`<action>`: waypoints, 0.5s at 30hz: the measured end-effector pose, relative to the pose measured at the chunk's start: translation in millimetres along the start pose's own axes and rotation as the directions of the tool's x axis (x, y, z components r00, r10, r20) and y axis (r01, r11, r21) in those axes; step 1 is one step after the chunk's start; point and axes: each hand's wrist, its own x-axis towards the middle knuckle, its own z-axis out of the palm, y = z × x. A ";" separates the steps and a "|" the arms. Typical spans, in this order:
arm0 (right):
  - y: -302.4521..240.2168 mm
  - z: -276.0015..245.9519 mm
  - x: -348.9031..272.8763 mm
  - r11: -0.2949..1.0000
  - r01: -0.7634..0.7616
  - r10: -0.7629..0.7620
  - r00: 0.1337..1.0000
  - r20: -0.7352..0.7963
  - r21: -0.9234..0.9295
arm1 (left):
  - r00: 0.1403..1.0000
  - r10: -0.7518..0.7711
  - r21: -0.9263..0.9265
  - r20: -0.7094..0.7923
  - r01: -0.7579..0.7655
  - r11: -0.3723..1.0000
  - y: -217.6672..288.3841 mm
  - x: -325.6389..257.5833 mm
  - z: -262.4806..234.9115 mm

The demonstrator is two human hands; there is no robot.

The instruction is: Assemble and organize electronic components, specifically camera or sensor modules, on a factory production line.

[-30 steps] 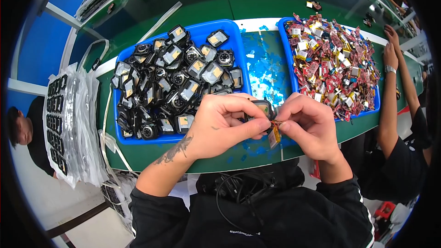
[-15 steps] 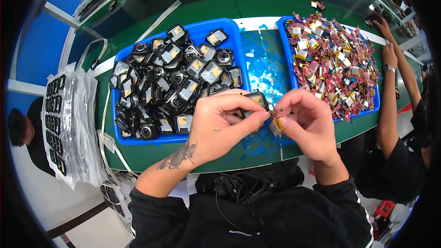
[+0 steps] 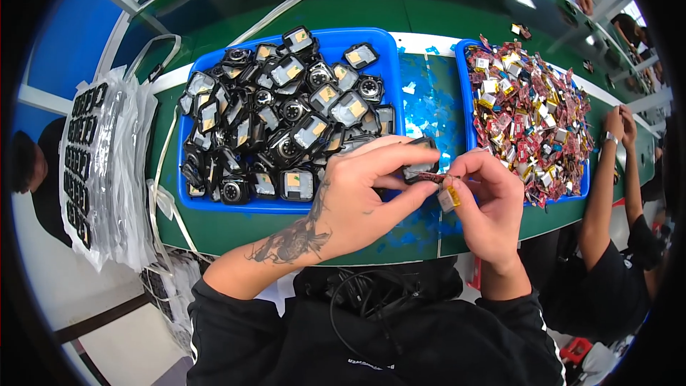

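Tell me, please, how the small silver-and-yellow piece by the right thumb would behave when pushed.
The silver-and-yellow piece looks small beside the right hand, so it is probably light. Its flat face and straight edges suggest that it would slide rather than roll.

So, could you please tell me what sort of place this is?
Probably an electronics workshop or factory floor: one blue tray is heaped with black watch-like cases, another blue tray with what look like red circuit boards, and a co-worker is beside the long green worktable.
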 end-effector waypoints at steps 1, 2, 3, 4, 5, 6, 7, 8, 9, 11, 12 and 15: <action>1.1 -0.2 0.9 1.000 0.001 -0.001 1.000 0.004 -0.003 | 1.000 0.025 -0.039 -0.017 -0.025 0.999 0.2 0.4 1.2; 3.0 -0.7 1.9 1.000 0.004 -0.004 1.000 0.000 -0.020 | 0.999 0.008 -0.058 0.045 -0.005 0.998 0.5 1.2 -1.6; 4.4 -1.0 2.7 0.999 0.006 -0.006 1.000 -0.003 -0.034 | 0.999 0.008 -0.058 0.041 -0.006 0.998 0.3 0.6 -2.7; 5.0 -1.1 4.0 0.999 0.007 -0.007 1.000 0.001 -0.034 | 0.999 0.003 -0.065 0.045 0.000 0.998 -0.3 0.1 -3.5; 5.5 -1.2 5.6 0.997 0.024 -0.022 1.000 0.019 -0.077 | 0.999 -0.003 -0.073 0.050 0.006 0.997 -1.0 -0.3 -4.0; 4.8 -1.3 6.3 0.992 0.040 -0.036 0.999 0.034 -0.122 | 0.999 -0.001 -0.075 0.049 0.005 0.997 -1.2 -0.1 -4.1; 3.2 -1.0 6.4 0.991 0.041 -0.037 0.999 0.035 -0.125 | 0.998 0.019 -0.073 0.055 -0.015 0.997 -1.4 0.3 -4.1; 0.9 -0.4 6.4 0.989 0.036 -0.029 0.998 0.048 -0.144 | 0.997 0.039 -0.071 0.060 -0.035 0.997 -1.8 0.5 -4.0; -0.3 0.3 6.5 0.987 0.032 -0.022 0.998 0.064 -0.160 | 0.998 0.040 -0.070 0.057 -0.036 0.997 -2.3 0.2 -3.4; 3.6 1.9 5.9 0.984 0.065 -0.059 0.998 0.038 -0.167 | 0.997 0.035 -0.089 0.062 -0.030 0.996 -3.2 -1.1 -1.8; 5.7 2.1 5.8 0.980 0.093 -0.093 0.996 0.007 -0.178 | 0.998 0.035 -0.089 0.061 -0.030 0.996 -4.4 -0.8 -1.0; 1.8 0.5 4.1 0.973 0.018 -0.008 0.999 0.043 -0.232 | 0.998 0.052 -0.054 0.048 -0.049 0.997 -6.1 -0.3 1.6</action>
